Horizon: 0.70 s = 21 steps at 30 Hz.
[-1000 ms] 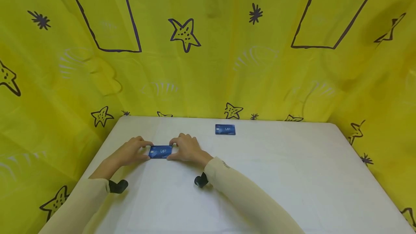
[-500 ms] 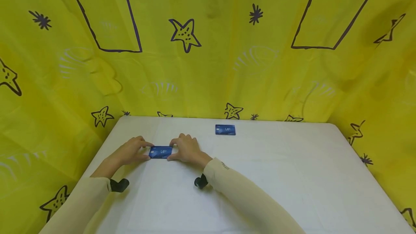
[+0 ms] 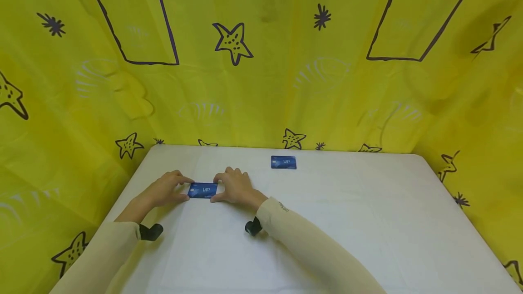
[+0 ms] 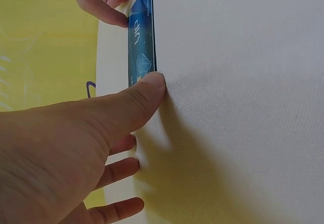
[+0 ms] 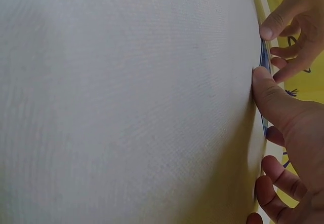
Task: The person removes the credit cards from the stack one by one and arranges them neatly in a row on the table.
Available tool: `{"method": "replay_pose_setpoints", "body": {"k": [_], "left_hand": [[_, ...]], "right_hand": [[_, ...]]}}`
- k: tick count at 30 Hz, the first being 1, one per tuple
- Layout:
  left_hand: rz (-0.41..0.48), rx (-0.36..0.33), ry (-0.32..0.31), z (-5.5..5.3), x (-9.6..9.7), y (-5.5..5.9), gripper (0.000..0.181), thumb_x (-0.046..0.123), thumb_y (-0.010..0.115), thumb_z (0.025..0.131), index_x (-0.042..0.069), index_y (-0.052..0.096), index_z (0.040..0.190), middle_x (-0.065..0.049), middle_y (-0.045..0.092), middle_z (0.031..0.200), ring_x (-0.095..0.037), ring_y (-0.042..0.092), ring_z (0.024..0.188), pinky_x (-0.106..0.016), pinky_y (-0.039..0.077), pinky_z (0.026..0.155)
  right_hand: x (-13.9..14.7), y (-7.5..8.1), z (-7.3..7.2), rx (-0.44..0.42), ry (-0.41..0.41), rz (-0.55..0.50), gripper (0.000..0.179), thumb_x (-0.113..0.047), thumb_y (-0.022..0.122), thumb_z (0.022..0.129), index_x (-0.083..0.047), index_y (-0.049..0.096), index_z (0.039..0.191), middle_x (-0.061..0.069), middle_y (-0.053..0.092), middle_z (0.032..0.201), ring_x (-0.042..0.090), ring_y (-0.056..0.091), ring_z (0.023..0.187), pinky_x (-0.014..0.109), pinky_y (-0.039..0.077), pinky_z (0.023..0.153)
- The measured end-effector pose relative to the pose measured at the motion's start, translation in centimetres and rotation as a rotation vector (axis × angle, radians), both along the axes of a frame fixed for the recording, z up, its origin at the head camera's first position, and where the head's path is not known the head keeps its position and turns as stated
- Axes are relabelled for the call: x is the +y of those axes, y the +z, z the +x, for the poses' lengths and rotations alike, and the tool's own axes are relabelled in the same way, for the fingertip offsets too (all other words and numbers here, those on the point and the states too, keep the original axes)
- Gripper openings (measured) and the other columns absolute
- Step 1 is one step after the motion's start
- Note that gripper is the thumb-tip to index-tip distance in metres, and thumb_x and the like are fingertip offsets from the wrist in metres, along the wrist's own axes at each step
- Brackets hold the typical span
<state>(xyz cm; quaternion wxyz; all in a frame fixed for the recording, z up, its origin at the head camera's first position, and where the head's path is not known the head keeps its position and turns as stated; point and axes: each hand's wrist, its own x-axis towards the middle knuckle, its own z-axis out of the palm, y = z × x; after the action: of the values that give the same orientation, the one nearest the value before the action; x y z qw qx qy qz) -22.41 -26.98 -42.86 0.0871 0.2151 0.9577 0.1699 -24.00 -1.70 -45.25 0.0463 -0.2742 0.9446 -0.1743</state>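
A blue VIP card [image 3: 203, 190] with a chip mark lies on the white table, left of the middle. At its left end my left hand [image 3: 162, 190] pinches it, thumb on the near corner and index finger on the far corner. My right hand [image 3: 236, 187] holds the right end the same way. The left wrist view shows the card [image 4: 141, 36] low and foreshortened, with the left thumb [image 4: 144, 95] at its near edge. Seen from the right wrist, only a thin strip of the card shows beside the right thumb [image 5: 271, 95].
A second blue VIP card [image 3: 283, 162] lies farther back, right of the hands, near the table's back edge. White cloth covers the table [image 3: 367, 221]. Yellow patterned curtains [image 3: 261, 80] stand close behind it and along both sides.
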Motion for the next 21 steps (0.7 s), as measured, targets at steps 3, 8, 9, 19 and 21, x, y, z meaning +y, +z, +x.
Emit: {"method": "replay_pose_setpoints", "body": {"k": [3, 8, 9, 19, 21], "left_hand": [[0.006, 0.000, 0.003, 0.00, -0.04, -0.11, 0.047, 0.021, 0.083, 0.088, 0.005, 0.070, 0.130, -0.013, 0.062, 0.112, -0.032, 0.056, 0.104, -0.056, 0.050, 0.094], [0.008, 0.003, 0.000, -0.06, -0.10, -0.19, 0.048, 0.021, 0.082, 0.088, 0.006, 0.069, 0.131, -0.013, 0.061, 0.112, -0.032, 0.056, 0.104, -0.057, 0.050, 0.095], [0.007, 0.002, -0.001, -0.06, -0.10, -0.17, 0.048, 0.021, 0.082, 0.088, 0.006, 0.069, 0.131, -0.013, 0.061, 0.112, -0.033, 0.056, 0.104, -0.057, 0.050, 0.094], [0.000, -0.019, 0.011, 0.11, 0.21, 0.12, 0.051, 0.028, 0.084, 0.086, 0.008, 0.069, 0.131, -0.014, 0.061, 0.114, -0.032, 0.055, 0.104, -0.057, 0.050, 0.094], [-0.004, -0.023, 0.013, 0.15, 0.24, 0.16, 0.054, 0.030, 0.085, 0.086, 0.008, 0.068, 0.132, -0.014, 0.061, 0.114, -0.033, 0.056, 0.105, -0.058, 0.051, 0.094]], "right_hand": [[0.00, -0.01, -0.05, -0.003, -0.002, 0.002, 0.059, -0.059, 0.081, 0.081, -0.026, 0.071, 0.129, 0.000, 0.061, 0.109, 0.018, 0.049, 0.093, 0.035, 0.041, 0.081], [0.03, 0.02, -0.12, -0.001, -0.001, 0.007, 0.059, -0.060, 0.081, 0.081, -0.027, 0.071, 0.129, -0.001, 0.060, 0.107, 0.017, 0.049, 0.092, 0.034, 0.041, 0.080], [0.05, 0.04, -0.13, -0.001, 0.000, 0.006, 0.059, -0.060, 0.081, 0.081, -0.027, 0.071, 0.129, -0.001, 0.060, 0.107, 0.017, 0.049, 0.092, 0.033, 0.040, 0.080], [0.50, 0.09, -0.26, -0.018, 0.049, 0.003, 0.061, -0.059, 0.078, 0.084, -0.026, 0.067, 0.134, 0.000, 0.059, 0.110, 0.017, 0.048, 0.094, 0.033, 0.040, 0.080], [0.67, 0.12, -0.33, -0.027, 0.059, 0.001, 0.064, -0.059, 0.077, 0.085, -0.026, 0.064, 0.138, 0.000, 0.059, 0.113, 0.017, 0.049, 0.096, 0.034, 0.041, 0.082]]}}
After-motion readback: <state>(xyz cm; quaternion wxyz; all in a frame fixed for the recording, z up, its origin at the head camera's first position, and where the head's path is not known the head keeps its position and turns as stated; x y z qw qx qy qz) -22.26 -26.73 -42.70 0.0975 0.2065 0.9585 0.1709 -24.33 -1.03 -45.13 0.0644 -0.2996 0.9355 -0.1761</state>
